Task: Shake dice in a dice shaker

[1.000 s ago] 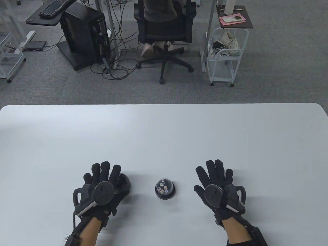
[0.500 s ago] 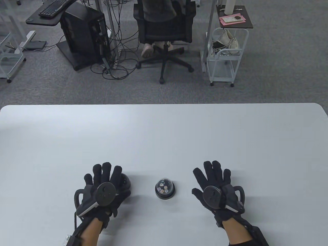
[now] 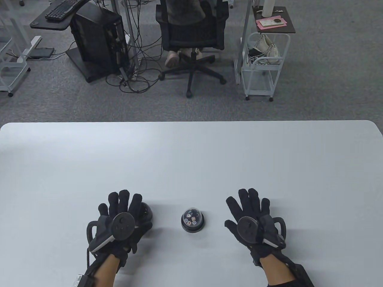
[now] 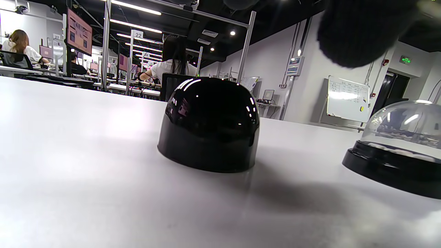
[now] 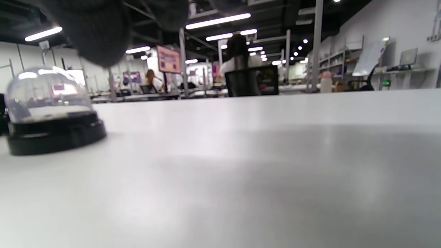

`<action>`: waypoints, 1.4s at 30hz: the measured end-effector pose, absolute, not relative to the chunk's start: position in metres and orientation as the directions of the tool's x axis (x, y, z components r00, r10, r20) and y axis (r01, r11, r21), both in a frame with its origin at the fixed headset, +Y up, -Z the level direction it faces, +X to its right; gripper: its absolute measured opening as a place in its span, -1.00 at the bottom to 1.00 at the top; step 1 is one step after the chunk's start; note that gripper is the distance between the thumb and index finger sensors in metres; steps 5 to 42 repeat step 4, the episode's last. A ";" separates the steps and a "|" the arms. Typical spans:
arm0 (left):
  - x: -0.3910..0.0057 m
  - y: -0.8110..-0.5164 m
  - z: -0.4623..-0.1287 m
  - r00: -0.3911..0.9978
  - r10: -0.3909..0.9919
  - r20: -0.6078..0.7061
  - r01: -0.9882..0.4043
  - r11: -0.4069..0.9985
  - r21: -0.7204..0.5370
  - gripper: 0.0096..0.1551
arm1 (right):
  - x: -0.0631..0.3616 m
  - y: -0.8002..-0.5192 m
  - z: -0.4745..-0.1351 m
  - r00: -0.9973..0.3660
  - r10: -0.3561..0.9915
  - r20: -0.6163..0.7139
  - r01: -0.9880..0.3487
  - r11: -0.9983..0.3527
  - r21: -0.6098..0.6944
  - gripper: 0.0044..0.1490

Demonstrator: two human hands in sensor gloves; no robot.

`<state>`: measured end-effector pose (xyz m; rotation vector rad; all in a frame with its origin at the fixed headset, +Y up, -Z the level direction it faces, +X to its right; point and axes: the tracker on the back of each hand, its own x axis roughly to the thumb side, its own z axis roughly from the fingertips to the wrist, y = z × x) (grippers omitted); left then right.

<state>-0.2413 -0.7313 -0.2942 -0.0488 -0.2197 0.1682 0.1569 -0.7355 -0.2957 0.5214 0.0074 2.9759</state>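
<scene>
Change: almost nothing since a second ago; the right hand has drifted slightly left and the left hand has barely shifted, while shaker and cap have not moved.
Shaker: the shaker, a clear dome on a black base, sits on the counter at lower centre of the table view, between the hands and touched by neither.
Dice: several dice lie inside under the dome.
Cap: a glossy black cap stands just left of the shaker, partly under the left hand's fingers.
Left hand: spread flat, holding nothing; the left wrist view suggests it hovers above the cap, but contact cannot be told.
Right hand: fingers wide and flat near the counter at lower right, holding nothing.
Handling: the shaker looks light, rigid and smooth, so likely slippery in gloves; the dome may scratch or crack, and the black base rim seems the safer place to take hold.
Hidden: dice faces are too small to read; in both wrist views the dice are only a pale blur; whether the dome is fixed to its base cannot be told; the right wrist view is soft and shows only a fingertip at top left.
</scene>
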 end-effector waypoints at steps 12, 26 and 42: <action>-0.241 -0.732 -0.294 0.962 0.171 0.213 -0.159 0.985 -0.072 0.11 | 0.157 -0.735 -0.296 -0.935 0.118 0.335 -0.115 -0.993 0.028 -0.08; -0.241 -0.732 -0.294 0.962 0.171 0.213 -0.159 0.985 -0.072 0.11 | 0.157 -0.735 -0.296 -0.935 0.118 0.335 -0.115 -0.993 0.028 -0.08; -0.241 -0.732 -0.294 0.962 0.171 0.213 -0.159 0.985 -0.072 0.11 | 0.157 -0.735 -0.296 -0.935 0.118 0.335 -0.115 -0.993 0.028 -0.08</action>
